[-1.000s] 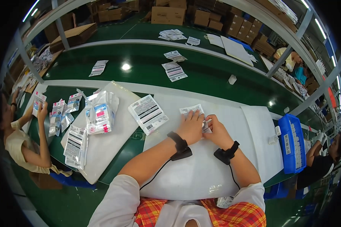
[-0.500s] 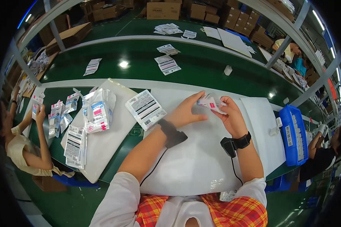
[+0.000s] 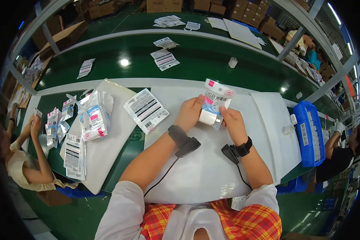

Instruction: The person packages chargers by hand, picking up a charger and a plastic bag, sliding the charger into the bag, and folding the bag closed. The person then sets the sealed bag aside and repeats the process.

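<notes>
Head view: how many of each do you count?

— One glossy white, pink and blue plastic packet (image 3: 217, 95), a single white block (image 3: 207, 118) showing at its lower end; three flat white printed packets (image 3: 165, 60) on the green belt (image 3: 204, 64); one blue rectangular plastic bin (image 3: 310, 163) at right.

— And against half a second ago?

— Then the glossy packet was tipped sideways in the right hand (image 3: 235, 122), the left hand (image 3: 191, 113) spread wide; now its printed front shows.

— Where is it relative to the grip?

— Between both hands, above the white sheet (image 3: 196, 172) on the desk (image 3: 119, 166): left grip clamped on its left edge, right grip pinching its lower right.
</notes>
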### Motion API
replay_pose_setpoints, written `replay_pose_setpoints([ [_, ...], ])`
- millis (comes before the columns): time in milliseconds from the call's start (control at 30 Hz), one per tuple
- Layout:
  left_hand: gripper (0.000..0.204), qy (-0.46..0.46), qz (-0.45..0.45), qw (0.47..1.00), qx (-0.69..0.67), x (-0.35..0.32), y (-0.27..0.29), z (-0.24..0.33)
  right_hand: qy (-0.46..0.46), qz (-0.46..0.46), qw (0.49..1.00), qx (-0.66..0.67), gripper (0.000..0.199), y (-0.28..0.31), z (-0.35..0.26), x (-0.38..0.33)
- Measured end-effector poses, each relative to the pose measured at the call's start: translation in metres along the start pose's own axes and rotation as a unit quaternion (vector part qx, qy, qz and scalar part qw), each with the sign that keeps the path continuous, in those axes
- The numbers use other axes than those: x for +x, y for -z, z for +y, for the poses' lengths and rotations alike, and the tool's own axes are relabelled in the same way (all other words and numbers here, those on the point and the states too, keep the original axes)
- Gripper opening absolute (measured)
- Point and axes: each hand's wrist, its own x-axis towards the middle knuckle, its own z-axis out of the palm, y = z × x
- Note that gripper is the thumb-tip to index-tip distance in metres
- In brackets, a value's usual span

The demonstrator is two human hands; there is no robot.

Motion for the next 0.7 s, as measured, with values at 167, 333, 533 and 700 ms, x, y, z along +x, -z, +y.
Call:
replay_pose_setpoints([
  [167,0.030,-0.103,0.005,0.994,0.033,0.009,0.005,-0.004,0.007,0.045,0.994,-0.101,0.029,0.007,-0.013,0.005],
  [333,0.019,-0.170,0.010,0.971,0.165,0.018,0.007,-0.009,0.130,0.072,0.989,0.020,0.018,0.026,0.019,0.034],
  [533,0.021,-0.166,-0.133,0.810,0.547,0.012,0.033,-0.004,0.342,-0.063,0.804,-0.483,0.021,0.063,0.014,0.019],
  [700,0.031,-0.143,-0.165,0.763,0.609,0.001,0.016,0.001,0.179,-0.122,0.902,-0.373,0.019,0.001,-0.025,-0.007],
])
